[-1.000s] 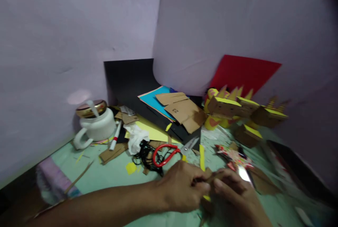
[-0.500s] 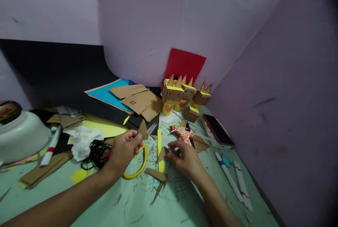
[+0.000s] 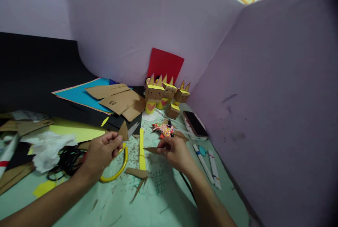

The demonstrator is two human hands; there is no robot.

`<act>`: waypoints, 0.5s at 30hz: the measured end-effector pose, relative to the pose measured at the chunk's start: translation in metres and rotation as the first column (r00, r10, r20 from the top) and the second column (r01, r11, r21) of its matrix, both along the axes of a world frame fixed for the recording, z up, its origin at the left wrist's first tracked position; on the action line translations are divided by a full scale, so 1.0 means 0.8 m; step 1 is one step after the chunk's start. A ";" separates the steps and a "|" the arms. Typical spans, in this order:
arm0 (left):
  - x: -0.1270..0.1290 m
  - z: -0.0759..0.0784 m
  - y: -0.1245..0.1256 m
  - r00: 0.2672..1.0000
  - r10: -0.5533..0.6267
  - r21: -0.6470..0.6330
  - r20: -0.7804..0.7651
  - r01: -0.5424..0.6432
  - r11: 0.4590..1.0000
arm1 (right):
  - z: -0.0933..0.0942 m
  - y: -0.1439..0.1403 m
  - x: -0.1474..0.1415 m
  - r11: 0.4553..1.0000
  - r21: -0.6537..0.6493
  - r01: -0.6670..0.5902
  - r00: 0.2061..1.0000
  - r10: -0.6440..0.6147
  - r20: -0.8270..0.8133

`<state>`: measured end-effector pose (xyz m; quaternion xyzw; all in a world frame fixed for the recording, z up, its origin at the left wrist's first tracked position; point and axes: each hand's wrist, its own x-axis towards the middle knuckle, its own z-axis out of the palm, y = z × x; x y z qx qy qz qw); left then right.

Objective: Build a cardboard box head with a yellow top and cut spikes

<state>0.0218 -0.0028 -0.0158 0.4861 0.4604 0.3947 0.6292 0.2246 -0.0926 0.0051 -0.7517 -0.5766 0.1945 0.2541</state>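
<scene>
The left hand [image 3: 101, 153] pinches a small cardboard triangle [image 3: 123, 131] between thumb and fingers, a little above the bench [image 3: 163, 202]. This triangle stands almost upright: its long axis runs up and down, the tip points up and slightly away from the person, and the wide end sits in the pinch.

The right hand [image 3: 174, 153] pinches a second cardboard triangle [image 3: 151, 150] by its wide end. This piece lies nearly flat, just over the bench. Its long axis goes left to right, and the sharp tip points to the left, toward the left hand. So the two pieces are near each other but apart, one upright and one lying, with a yellow paper strip [image 3: 142, 149] on the bench between them. The strip runs away from the person.

The tip of the flat triangle is just beside the strip; I cannot tell if it touches it. A yellow curved band [image 3: 116, 172] lies under and in front of the left hand. A third cardboard sliver [image 3: 136, 172] rests on the bench nearer to the person, about the same way from both hands, maybe a little closer to the right one
</scene>
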 end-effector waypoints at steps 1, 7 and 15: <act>0.000 -0.001 0.001 1.000 0.001 -0.012 -0.006 -0.001 1.000 | 0.008 -0.010 0.014 0.999 0.017 0.045 0.999 -0.045 0.005; 0.004 0.007 -0.002 1.000 0.006 -0.042 -0.028 -0.007 0.999 | 0.022 -0.091 0.135 0.871 0.112 0.479 0.861 -0.491 0.131; 0.004 -0.008 -0.008 0.989 -0.106 0.284 -0.101 0.130 0.950 | 0.015 -0.124 0.164 0.795 0.157 0.586 0.772 -0.607 0.191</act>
